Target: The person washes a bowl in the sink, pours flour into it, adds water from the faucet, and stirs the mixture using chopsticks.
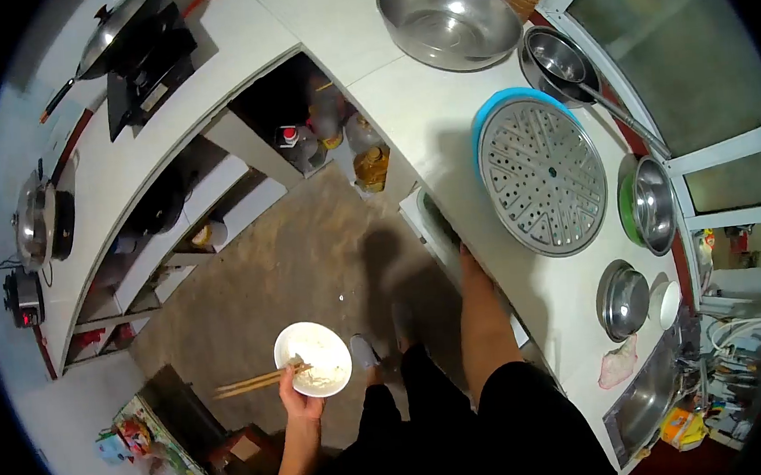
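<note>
My left hand (302, 404) is closed on the rim of a white bowl (343, 374) and holds it over the floor. Pale, floury-looking stuff lies inside the bowl. A pair of wooden chopsticks (251, 384) rests across the rim beside my thumb, tips in the bowl and thick ends sticking out to the left. My right forearm (485, 318) stretches forward along the counter's front edge. The hand at its end is hidden at that edge, near a white-edged opening (423, 217) below the worktop, so its fingers do not show.
On the right counter (444, 136) stand a steel basin (449, 21), a perforated steamer plate (544, 177) over a blue-rimmed vessel, a pot with a ladle (623, 115) and steel bowls (625, 302). A sink (647, 395) is nearby. Oil bottles (371, 167) stand below. A lidded wok (119, 31) sits far left.
</note>
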